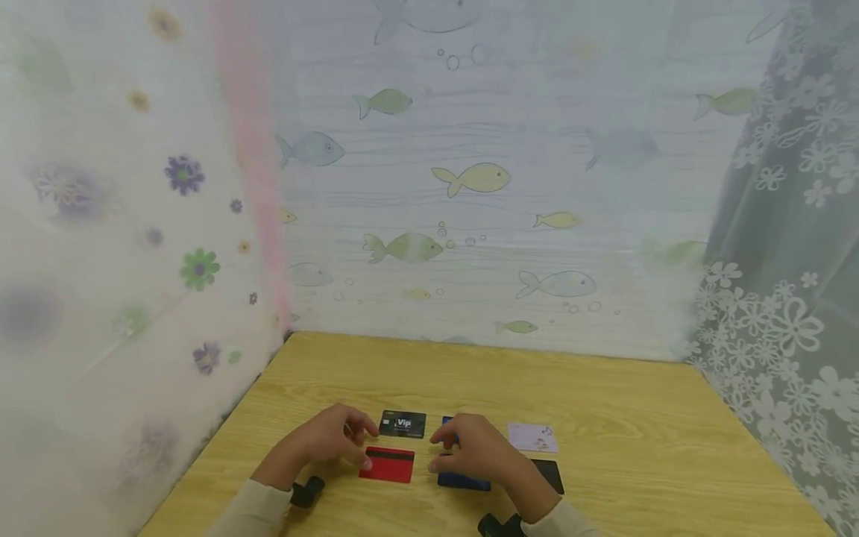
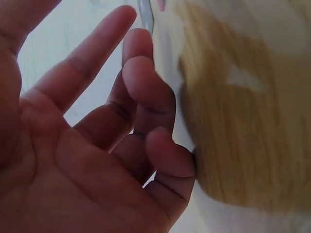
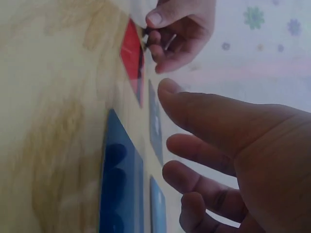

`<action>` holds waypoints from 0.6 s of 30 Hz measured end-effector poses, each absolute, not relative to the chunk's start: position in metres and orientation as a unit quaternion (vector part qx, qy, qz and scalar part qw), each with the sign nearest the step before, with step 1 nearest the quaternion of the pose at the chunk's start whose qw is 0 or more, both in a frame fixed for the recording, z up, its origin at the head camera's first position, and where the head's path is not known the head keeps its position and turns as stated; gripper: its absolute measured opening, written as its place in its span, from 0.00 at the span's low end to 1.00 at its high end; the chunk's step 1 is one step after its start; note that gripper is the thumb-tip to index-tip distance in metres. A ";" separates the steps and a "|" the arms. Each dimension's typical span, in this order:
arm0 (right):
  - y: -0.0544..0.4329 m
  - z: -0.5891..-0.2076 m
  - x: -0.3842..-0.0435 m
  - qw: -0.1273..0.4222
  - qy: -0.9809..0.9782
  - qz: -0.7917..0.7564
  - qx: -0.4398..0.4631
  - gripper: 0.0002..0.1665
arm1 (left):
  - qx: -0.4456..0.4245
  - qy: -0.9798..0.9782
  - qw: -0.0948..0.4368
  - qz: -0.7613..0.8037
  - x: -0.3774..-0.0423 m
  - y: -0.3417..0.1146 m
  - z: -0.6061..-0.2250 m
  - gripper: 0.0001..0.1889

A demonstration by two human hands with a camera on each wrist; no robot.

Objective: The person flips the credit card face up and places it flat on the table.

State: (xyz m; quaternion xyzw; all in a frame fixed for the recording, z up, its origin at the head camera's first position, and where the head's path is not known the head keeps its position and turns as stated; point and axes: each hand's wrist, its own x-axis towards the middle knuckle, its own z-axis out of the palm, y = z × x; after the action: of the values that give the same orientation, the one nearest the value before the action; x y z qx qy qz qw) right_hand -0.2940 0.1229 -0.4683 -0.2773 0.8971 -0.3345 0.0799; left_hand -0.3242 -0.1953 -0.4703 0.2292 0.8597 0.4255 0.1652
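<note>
Several cards lie flat in two rows. My left hand (image 1: 327,438) hovers at the left of a red card (image 1: 391,466) with a dark stripe, its thumb over the card's left edge; whether it touches cannot be told. Behind that lies a black Vip card (image 1: 403,424). Above two blue cards hangs my right hand (image 1: 475,449), fingers loosely bent and holding nothing. It partly covers the front blue card (image 1: 464,483) and most of the rear blue card (image 1: 447,423). The left wrist view shows the left palm (image 2: 63,160) with relaxed fingers and nothing held.
A pale lilac card (image 1: 533,438) lies at the back right, with a black card (image 1: 550,474) in front, partly behind the right forearm. The wood-grain table (image 1: 631,432) meets a fish-patterned curtain (image 1: 483,246) at the back and a flowered one (image 1: 134,246) at the left.
</note>
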 end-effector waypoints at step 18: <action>0.086 -0.477 -0.286 0.067 0.928 -0.296 -0.217 0.27 | 0.240 0.868 0.187 0.392 -0.324 -0.197 -0.475 0.22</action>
State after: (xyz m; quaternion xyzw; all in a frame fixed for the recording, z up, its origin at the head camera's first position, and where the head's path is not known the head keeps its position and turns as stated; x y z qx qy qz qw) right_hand -0.2855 0.0864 -0.4772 -0.2175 0.9277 -0.2958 0.0671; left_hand -0.3240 -0.1969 -0.4747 0.2402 0.8680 0.3924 0.1870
